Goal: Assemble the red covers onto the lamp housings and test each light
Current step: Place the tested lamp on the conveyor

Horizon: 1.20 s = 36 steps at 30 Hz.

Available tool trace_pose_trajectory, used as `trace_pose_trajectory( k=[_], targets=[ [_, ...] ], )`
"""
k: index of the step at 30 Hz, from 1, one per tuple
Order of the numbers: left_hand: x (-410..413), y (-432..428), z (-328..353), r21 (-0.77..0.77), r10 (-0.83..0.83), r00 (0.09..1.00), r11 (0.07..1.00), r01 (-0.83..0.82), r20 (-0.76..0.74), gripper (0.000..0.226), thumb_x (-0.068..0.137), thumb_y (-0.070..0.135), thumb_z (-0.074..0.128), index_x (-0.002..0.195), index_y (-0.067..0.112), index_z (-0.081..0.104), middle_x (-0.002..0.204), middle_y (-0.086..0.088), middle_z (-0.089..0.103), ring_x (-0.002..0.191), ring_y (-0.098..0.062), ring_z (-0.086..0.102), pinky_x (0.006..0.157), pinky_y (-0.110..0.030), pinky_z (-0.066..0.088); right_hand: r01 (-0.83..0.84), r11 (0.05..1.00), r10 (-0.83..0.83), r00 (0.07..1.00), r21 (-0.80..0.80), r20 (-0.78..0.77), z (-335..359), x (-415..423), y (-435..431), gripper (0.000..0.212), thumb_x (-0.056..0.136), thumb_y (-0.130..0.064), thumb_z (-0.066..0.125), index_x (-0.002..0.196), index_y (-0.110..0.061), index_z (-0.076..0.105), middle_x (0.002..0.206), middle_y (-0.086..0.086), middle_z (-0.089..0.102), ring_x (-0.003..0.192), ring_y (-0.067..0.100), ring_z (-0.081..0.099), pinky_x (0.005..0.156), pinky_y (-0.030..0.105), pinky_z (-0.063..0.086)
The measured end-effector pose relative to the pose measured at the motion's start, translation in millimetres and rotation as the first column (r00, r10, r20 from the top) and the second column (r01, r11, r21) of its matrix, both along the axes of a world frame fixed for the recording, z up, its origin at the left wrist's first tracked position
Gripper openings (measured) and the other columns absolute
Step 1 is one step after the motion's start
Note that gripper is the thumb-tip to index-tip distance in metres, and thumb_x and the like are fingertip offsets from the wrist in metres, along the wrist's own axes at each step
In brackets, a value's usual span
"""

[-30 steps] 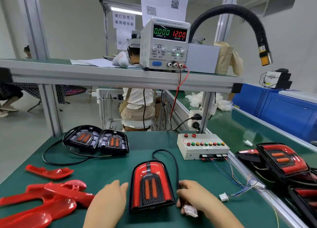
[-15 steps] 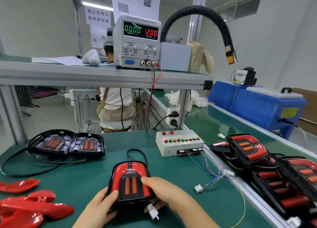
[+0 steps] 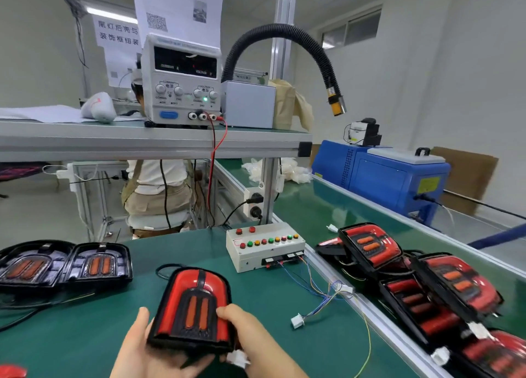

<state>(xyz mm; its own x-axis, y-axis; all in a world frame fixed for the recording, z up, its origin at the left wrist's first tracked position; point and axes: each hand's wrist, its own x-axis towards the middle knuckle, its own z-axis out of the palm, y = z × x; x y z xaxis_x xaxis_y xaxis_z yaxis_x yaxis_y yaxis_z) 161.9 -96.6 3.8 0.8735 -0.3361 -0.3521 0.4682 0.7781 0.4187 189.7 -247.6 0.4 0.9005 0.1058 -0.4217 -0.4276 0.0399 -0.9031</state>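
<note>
So here's where we are: both hands are on one lamp point(image 3: 196, 301), the one with the red cover point(image 3: 182, 286) already on its black housing. Our left hand point(image 3: 148, 346) comes in from below, palm up and cupped under the near left corner. Its thumb stands up along the lamp's left edge, and the other fingers are tucked underneath where we can't see them. Our right hand point(image 3: 253, 338) wraps the near right corner. The thumb is laid flat on the face just beside the two orange strips, and the fingers curl under that side. So both hands are gripping the lamp, one per corner.

The lamp tilts up toward us with its near end lifted off the green mat point(image 3: 85, 320). We honestly can't tell if the far end still touches the mat. A white connector point(image 3: 237, 359) pokes out just below the right fingers (no idea which finger has it, or if any does). A black cable point(image 3: 162, 272) loops out past the lamp's far end.

Beyond the right thumb sits the white test box point(image 3: 264, 252) with its row of coloured buttons. Its loose plug point(image 3: 296, 320) lies on the mat, near our right knuckles but not touching. Out past the left thumb are two bare housings point(image 3: 99, 264), side by side. Well off to the right of our fingers, finished lamps point(image 3: 370, 247) are piled on the conveyor point(image 3: 313, 207).
</note>
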Motion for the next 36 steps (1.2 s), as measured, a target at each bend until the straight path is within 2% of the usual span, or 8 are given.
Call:
trace_pose_trajectory(
  k=[3, 5, 10, 16, 20, 24, 31, 36],
  targets=[
    [4, -9, -2, 0.012, 0.040, 0.999, 0.999, -0.040, 0.010, 0.076, 0.070, 0.059, 0.062, 0.118, 0.000, 0.062, 0.116, -0.032, 0.062, 0.105, -0.051, 0.060, 0.088, -0.062, 0.041, -0.018, 1.000, 0.018, 1.000, 0.012, 0.006, 11, -2, -3, 0.029, 0.095, -0.028, 0.051, 0.114, -0.012, 0.066, 0.114, 0.007, 0.070, 0.095, 0.015, 0.065, 0.093, 0.026, 0.049],
    [9, -14, 2, 0.099, 0.075, 0.994, 0.992, -0.083, 0.082, 0.071, 0.065, 0.053, 0.063, 0.113, 0.001, 0.067, 0.115, -0.029, 0.064, 0.102, -0.049, 0.063, 0.087, -0.058, 0.044, -0.039, 0.999, 0.039, 0.999, 0.006, 0.015, 19, -2, -7, 0.023, 0.097, -0.029, 0.048, 0.105, -0.016, 0.064, 0.107, 0.004, 0.070, 0.091, 0.015, 0.064, 0.094, 0.029, 0.051],
    [28, -29, 27, 0.266, 0.021, 0.957, 0.959, -0.102, 0.290, 0.061, 0.082, 0.050, 0.049, 0.127, 0.011, 0.059, 0.116, -0.020, 0.067, 0.107, -0.037, 0.061, 0.085, -0.048, 0.047, 0.085, 0.982, -0.098, 0.993, 0.168, 0.072, 31, -3, -28, 0.022, 0.093, -0.028, 0.056, 0.108, -0.013, 0.062, 0.075, -0.003, 0.074, 0.065, 0.009, 0.068, 0.058, 0.024, 0.053],
    [49, -59, 56, 0.487, -0.116, 0.843, 0.854, -0.185, 0.525, 0.065, 0.082, 0.068, 0.034, 0.112, 0.022, 0.069, 0.115, -0.003, 0.070, 0.114, -0.017, 0.058, 0.091, -0.047, 0.046, 0.304, 0.904, -0.376, 0.901, 0.302, 0.217, 48, -1, -59, 0.012, 0.092, -0.018, 0.056, 0.095, -0.016, 0.067, 0.076, -0.001, 0.076, 0.058, 0.007, 0.068, 0.048, 0.018, 0.049],
    [55, -80, 43, 0.527, -0.151, 0.861, 0.836, -0.151, 0.486, 0.072, 0.079, 0.071, 0.031, 0.123, 0.023, 0.061, 0.122, 0.001, 0.063, 0.115, -0.019, 0.057, 0.092, -0.049, 0.046, 0.434, 0.844, -0.530, 0.767, 0.317, 0.361, 66, 4, -89, 0.019, 0.093, -0.017, 0.057, 0.109, -0.014, 0.066, 0.094, 0.003, 0.077, 0.085, 0.016, 0.073, 0.072, 0.030, 0.058],
    [59, -85, 10, 0.564, -0.141, 0.923, 0.820, -0.094, 0.359, 0.065, 0.085, 0.066, 0.027, 0.115, 0.019, 0.061, 0.124, -0.005, 0.058, 0.107, -0.027, 0.058, 0.092, -0.050, 0.044, 0.577, 0.757, -0.649, 0.613, 0.306, 0.450, 84, 13, -134, 0.015, 0.092, -0.020, 0.059, 0.106, -0.017, 0.064, 0.089, -0.002, 0.077, 0.083, 0.013, 0.073, 0.066, 0.025, 0.056],
    [54, -82, -25, 0.608, -0.160, 0.959, 0.794, -0.014, 0.232, 0.065, 0.093, 0.061, 0.024, 0.113, 0.010, 0.059, 0.123, -0.015, 0.055, 0.105, -0.036, 0.055, 0.095, -0.049, 0.040, 0.839, 0.469, -0.865, 0.374, 0.275, 0.334, 84, 34, -217, 0.023, 0.092, -0.027, 0.062, 0.102, -0.008, 0.055, 0.093, 0.008, 0.065, 0.075, 0.017, 0.063, 0.058, 0.028, 0.051],
    [51, -82, -27, 0.591, -0.132, 0.960, 0.806, -0.041, 0.246, 0.064, 0.095, 0.058, 0.024, 0.114, 0.007, 0.057, 0.119, -0.017, 0.056, 0.103, -0.038, 0.055, 0.095, -0.048, 0.041, 0.899, 0.387, -0.910, 0.337, 0.206, 0.240, 73, 47, -245, 0.030, 0.093, -0.028, 0.061, 0.104, -0.001, 0.053, 0.081, 0.007, 0.054, 0.067, 0.017, 0.054, 0.067, 0.038, 0.055]
  ],
)
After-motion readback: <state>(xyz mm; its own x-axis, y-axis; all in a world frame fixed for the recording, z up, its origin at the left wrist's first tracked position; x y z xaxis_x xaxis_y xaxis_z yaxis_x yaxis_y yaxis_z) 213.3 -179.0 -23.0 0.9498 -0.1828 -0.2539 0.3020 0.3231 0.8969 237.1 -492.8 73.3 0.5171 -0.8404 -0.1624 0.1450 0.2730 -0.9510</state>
